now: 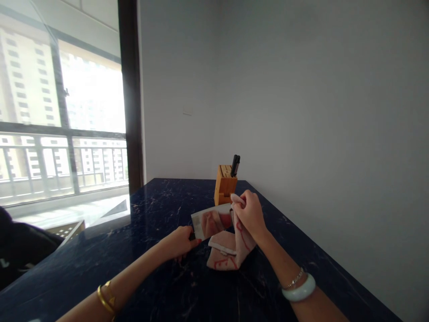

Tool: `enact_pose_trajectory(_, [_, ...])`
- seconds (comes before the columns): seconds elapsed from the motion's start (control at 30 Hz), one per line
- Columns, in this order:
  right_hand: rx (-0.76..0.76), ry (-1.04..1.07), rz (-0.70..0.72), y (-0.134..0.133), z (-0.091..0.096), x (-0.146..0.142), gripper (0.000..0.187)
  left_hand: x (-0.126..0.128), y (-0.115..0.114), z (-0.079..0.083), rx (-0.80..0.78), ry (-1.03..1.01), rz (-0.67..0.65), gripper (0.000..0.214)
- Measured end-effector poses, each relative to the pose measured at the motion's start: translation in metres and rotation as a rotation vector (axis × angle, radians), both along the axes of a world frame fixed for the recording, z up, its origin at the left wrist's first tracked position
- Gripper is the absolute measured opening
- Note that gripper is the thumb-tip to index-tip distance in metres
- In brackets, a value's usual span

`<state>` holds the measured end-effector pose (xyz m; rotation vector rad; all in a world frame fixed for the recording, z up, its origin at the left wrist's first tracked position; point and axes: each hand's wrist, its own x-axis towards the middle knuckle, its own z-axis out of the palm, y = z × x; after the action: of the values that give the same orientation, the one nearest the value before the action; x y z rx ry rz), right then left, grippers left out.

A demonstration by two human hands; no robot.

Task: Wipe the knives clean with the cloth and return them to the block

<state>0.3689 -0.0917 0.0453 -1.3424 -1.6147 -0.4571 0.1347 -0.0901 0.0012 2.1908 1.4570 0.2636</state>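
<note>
The block (225,184) stands on the table (161,210) by the wall (301,112). Before the block, the right hand (250,213) presses a cloth (229,252) against a cleaver (212,221). The left hand (179,241), left of the block and nearer, grips the cleaver's handle. The window (67,112) lies far left of the block.

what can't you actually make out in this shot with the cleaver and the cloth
Head view only:
- Cleaver handle: hidden inside the left hand.
- Blade's far end: covered by the pink cloth and the right hand.
- Cloth's red markings: too small to read.
- Knife block: its base sits behind the right hand; only one black handle shows, its blade hidden in the slot.
- Dark shape at the left edge: cut off, unidentifiable.
</note>
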Motion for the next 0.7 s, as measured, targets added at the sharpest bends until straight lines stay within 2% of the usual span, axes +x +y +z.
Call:
enact_pose_trajectory(0.1, [-0.056, -0.051, 0.099, -0.002, -0.006, -0.012, 0.006, 0.0, 0.0, -0.001, 0.035, 0.013, -0.015, 0.039])
enact_pose_trajectory(0.27, [-0.156, -0.172, 0.219, -0.007, -0.017, -0.031, 0.01, 0.001, 0.0, 0.0, 0.239, 0.097, -0.018, 0.039])
enact_pose_trajectory(0.43, [-0.225, -0.298, 0.279, -0.006, -0.034, -0.049, 0.008, 0.002, 0.0, -0.002, 0.249, 0.148, -0.038, 0.04])
enact_pose_trajectory(0.53, [-0.296, -0.359, 0.248, -0.003, -0.042, -0.051, 0.006, 0.002, -0.001, -0.002, 0.301, 0.167, -0.062, 0.041])
enact_pose_trajectory(0.7, [-0.385, -0.37, 0.053, 0.002, -0.043, -0.036, 0.008, 0.001, -0.004, 0.002, 0.285, 0.2, -0.094, 0.041])
